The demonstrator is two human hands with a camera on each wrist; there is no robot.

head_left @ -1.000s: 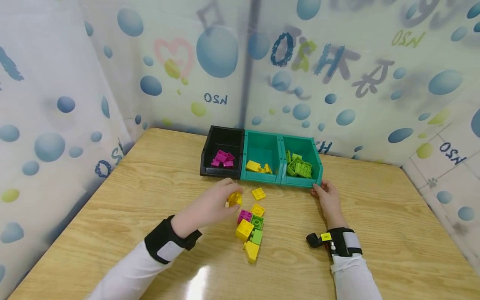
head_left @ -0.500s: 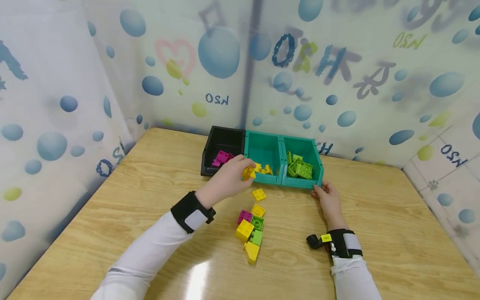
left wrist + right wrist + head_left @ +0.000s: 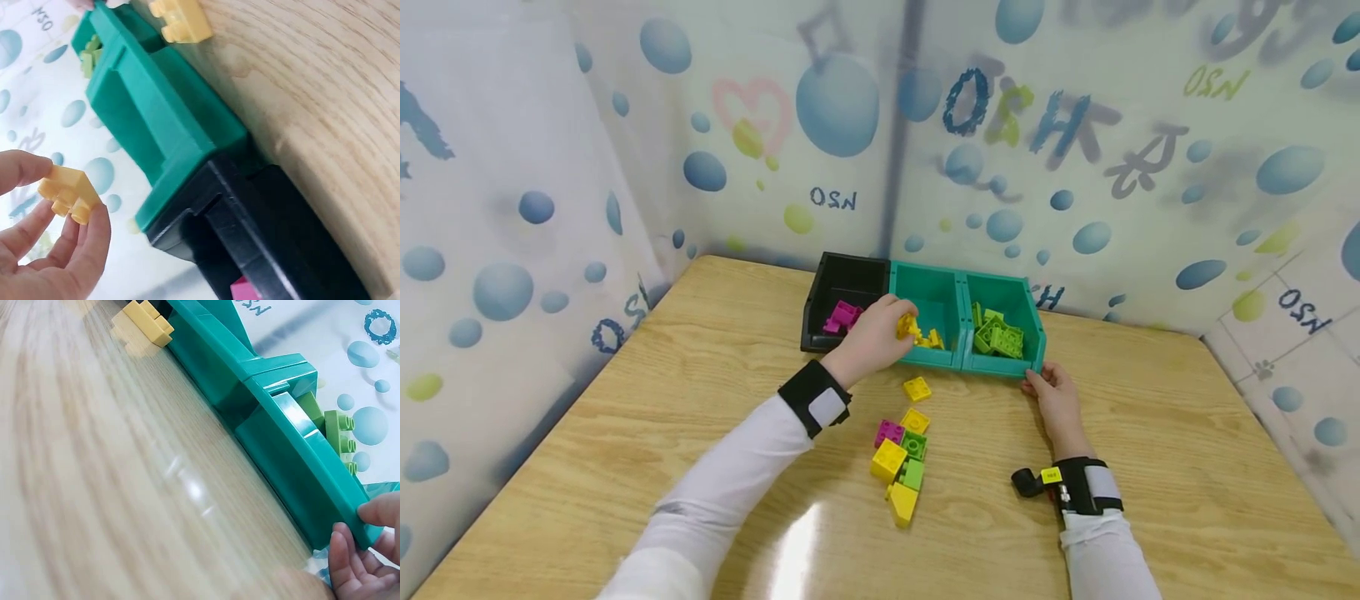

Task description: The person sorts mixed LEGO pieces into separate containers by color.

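L hand [image 3: 876,337], centre of frame, pinches a yellow brick [image 3: 70,190] betw. thumb & fingertips, gap only as wide as the brick; studs face the palm in the L wrist view. Prob. held by its edges so it's easy to let go. It's at the front of the middle teal bin [image 3: 928,290]; can't tell if above or just inside. R hand [image 3: 1060,406], right of centre, has thumb & fingers nipped round the near right corner of the right teal bin [image 3: 996,365], prob. to steady the row.

Bins stand side by side, apparently one colour each: pink bricks [image 3: 844,316] in the black bin [image 3: 853,279], yellow bricks [image 3: 934,339] in the middle, green bricks [image 3: 1000,337] at right. Mixed bricks [image 3: 889,459] sit close together lower centre, within reach; a flat yellow brick [image 3: 917,388] lies apart, nearer the bins.

Writing: wall covering [image 3: 835,233] reads approx. "H2O" & "N2O", back to front. Yellow tag [image 3: 1051,475] on R wrist strap too small to read. No brand legible on bins/bricks.
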